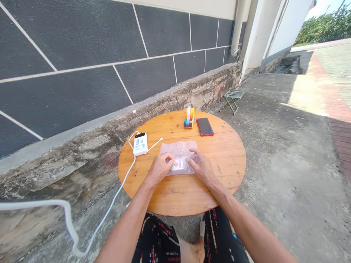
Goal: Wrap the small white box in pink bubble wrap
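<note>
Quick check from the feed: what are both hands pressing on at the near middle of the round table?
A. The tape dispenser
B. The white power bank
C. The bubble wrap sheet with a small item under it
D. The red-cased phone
C: the left hand and right hand both rest on the bubble wrap sheet, over a small white and red item; the other things lie apart, untouched.

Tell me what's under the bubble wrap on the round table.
Under the near edge of the bubble wrap lies a small white card with red print, between the left hand and right hand. Elsewhere wood shows through. Its print is unreadable, and the fingers cover parts of the sheet.
</note>
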Tool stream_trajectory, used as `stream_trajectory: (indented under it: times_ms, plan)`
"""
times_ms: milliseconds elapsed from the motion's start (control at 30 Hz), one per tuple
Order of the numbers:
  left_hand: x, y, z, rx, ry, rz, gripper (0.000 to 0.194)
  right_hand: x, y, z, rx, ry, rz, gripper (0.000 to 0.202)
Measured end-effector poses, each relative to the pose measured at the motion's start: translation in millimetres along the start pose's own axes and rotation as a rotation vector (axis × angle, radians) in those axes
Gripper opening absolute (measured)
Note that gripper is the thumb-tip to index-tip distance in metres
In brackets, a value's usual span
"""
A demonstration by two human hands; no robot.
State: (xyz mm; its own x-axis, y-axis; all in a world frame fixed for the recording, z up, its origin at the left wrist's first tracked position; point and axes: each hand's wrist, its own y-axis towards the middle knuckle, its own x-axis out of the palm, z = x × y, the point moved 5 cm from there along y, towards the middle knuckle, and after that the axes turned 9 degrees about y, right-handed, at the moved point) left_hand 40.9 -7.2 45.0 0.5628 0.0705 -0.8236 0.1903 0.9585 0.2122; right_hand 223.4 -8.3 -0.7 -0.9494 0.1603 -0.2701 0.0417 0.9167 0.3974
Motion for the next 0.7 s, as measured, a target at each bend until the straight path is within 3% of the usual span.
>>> stream_trajectory:
  times_ms: [100, 233, 333, 433, 567, 700]
  plan:
    - [1.9, -1.0, -0.9, -0.006, -0.005, 0.014, 0.015, -10.7, -0.4, -9.3, -0.082, -0.090, 0.080, 0.036]
    - [3.7, -1.1, -2.6, -0.010, -0.009, 0.025, 0.015, -26.1, -16.7, -50.8, -0.323, -0.280, 0.190, 0.024]
    - [4.7, -0.5, -3.6, -0.005, -0.012, 0.026, 0.014, -13.2, -32.2, -78.8, -0.466, -0.385, -0.013, 0.022]
    - [4.7, 0.0, -3.7, 0.007, -0.017, 0.022, 0.014, 9.8, -37.8, -84.2, -0.528, -0.454, -0.230, 0.020]
    - [2.8, 0.0, -3.3, 0.020, -0.013, 0.016, 0.015, 30.4, -28.6, -70.9, -0.547, -0.512, -0.350, 0.019]
    - [0.4, -2.4, -5.2, 0.014, 0.006, 0.020, 0.015, 34.2, -22.0, -64.9, -0.556, -0.558, -0.417, 0.023]
